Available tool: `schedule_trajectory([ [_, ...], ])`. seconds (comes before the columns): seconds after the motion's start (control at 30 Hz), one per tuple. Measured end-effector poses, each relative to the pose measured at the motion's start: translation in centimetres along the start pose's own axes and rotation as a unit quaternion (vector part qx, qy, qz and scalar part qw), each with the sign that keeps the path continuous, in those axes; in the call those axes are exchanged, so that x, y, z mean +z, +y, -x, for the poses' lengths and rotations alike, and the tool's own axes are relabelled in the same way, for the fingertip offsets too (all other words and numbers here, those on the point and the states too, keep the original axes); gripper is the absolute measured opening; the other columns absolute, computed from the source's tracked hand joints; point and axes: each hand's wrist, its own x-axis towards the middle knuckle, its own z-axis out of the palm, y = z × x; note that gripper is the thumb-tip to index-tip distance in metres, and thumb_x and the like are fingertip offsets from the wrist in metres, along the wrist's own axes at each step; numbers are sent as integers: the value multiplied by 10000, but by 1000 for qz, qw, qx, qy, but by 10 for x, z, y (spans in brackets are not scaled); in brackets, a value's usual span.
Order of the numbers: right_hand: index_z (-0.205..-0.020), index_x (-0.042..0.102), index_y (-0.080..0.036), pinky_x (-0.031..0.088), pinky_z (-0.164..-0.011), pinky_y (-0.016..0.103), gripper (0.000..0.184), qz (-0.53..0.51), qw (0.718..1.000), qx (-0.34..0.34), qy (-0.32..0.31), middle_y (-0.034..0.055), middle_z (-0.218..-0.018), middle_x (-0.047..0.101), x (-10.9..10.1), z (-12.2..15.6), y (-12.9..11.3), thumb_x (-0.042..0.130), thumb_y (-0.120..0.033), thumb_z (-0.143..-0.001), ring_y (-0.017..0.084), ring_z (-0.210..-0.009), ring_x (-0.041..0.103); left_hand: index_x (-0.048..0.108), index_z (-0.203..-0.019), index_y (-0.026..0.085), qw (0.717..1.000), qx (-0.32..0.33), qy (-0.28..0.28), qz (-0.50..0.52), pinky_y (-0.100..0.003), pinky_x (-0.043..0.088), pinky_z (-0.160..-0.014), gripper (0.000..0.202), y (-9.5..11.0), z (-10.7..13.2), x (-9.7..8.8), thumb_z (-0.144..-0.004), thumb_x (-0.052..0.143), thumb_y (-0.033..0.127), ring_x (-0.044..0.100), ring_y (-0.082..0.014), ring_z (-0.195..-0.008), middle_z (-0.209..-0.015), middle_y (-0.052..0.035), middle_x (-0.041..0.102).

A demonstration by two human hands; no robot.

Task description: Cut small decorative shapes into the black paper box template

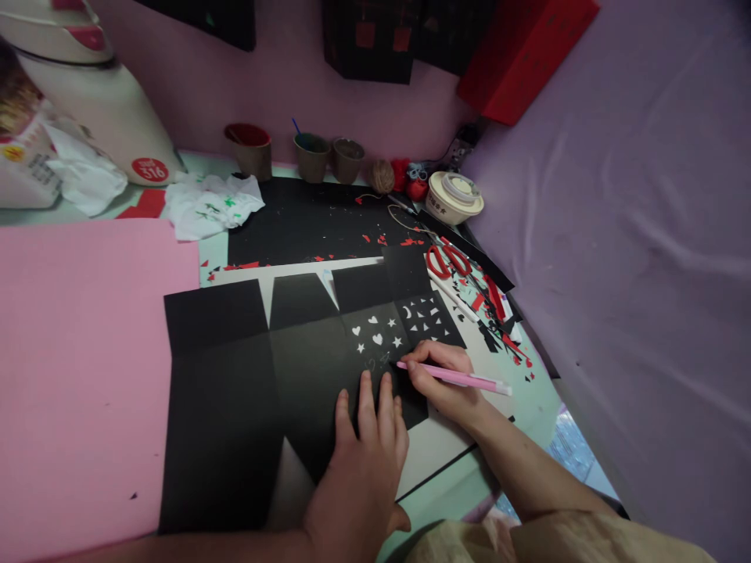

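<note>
A black card (220,407) with fold lines and slit flaps lies spread out before me. Its right part has small cut-out hearts, stars, a moon and triangles. My left hand (367,446) lies flat on the card, fingers spread, just below the hearts and stars. In my right hand (446,375) is a pink pen (463,378), pinched between thumb and fingers. The pen's tip points left and meets the card beside faint drawn outlines under the cut-outs. Whether the tip presses on the card I cannot tell.
Red-handled scissors (449,259) lie among black and red scraps at the right. A pink sheet (82,375) covers the left side. Along the wall stand several brown cups (312,160), a twine ball (383,177) and a lidded bowl (454,198). Crumpled tissue (214,205) sits back left.
</note>
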Motion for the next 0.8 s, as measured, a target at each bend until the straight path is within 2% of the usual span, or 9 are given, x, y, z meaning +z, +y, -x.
schedule_trajectory([
  [0.2,-805,705,-193,468,-545,228,90,-13,1000,5,-7,17,-696,714,-1,2,0,619,-204,-828,123,-577,628,520,-1385,129,1000,1,6,0,-618,372,-1041,1037,0,1,1,-610,633,808,332,-472,-1369,-1500,-233,365],
  [0.5,-826,715,-188,483,-579,235,96,-7,1000,3,-22,31,-743,735,-2,1,-2,623,-211,-838,132,-620,653,525,-1380,132,1000,0,8,-9,-620,373,-1036,1054,1,1,2,-592,626,825,333,-470,-1369,-1491,-233,382],
  [0.67,-836,715,-187,486,-590,232,97,-9,1000,3,-26,31,-750,736,-2,0,-3,621,-209,-842,130,-627,656,530,-1378,142,1000,-4,5,-12,-607,378,-1038,1001,1,1,2,-636,612,808,350,-456,-1365,-1500,-225,371],
  [0.8,-847,715,-189,483,-590,232,98,-14,999,4,-32,31,-755,735,-2,0,-3,621,-215,-846,128,-627,650,528,-1378,132,1000,-3,10,-10,-615,381,-1032,1063,1,1,2,-582,628,830,346,-468,-1363,-1499,-239,361],
])
